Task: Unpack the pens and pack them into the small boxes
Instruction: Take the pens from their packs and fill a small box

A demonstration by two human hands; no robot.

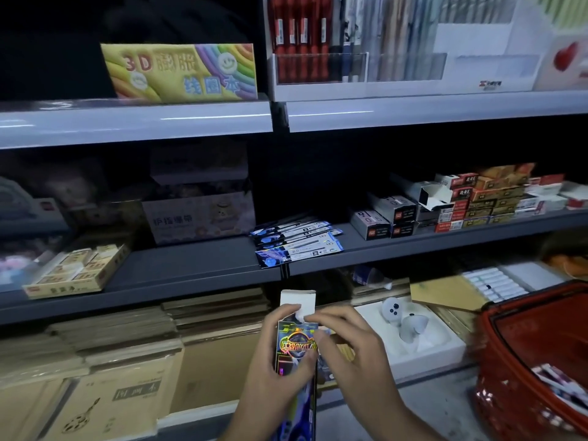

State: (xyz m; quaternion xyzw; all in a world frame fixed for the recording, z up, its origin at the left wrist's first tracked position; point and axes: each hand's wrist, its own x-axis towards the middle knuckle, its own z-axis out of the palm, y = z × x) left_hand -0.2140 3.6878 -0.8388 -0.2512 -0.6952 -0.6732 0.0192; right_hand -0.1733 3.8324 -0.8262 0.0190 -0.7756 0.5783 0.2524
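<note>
Head view, dim stationery aisle.

- Left hand (270, 354) is gripping the small box (295, 340) from its left side. Its fingers (283, 315) are curling over the upper left edge and the thumb is lying across the holographic front.
- Right hand (353, 342) is holding the same box at its upper right. Its fingers (331, 316) are curled, with a fingertip meeting the base of the white flap (299, 301).
- The box is being held upright in the air, in front of the bottom shelf, between both hands. The flap is standing open and pointing up. Contents of the box: cannot tell.
- Pen packs (297, 241), blue and white, are lying fanned in a loose pile at the front edge of the middle shelf (191, 268), above the hands and apart from them.
- Boxed stock (381, 218) is sitting stacked to the right of the packs on the same shelf. One white carton (434, 192) there is lying with its end open.
- A red basket (534, 345) is standing to the right of the hands. Something printed is lying inside it, too blurred to identify.
- Brown sketch pads (117, 399) are lying in stacks on the bottom shelf, left of the hands.
</note>
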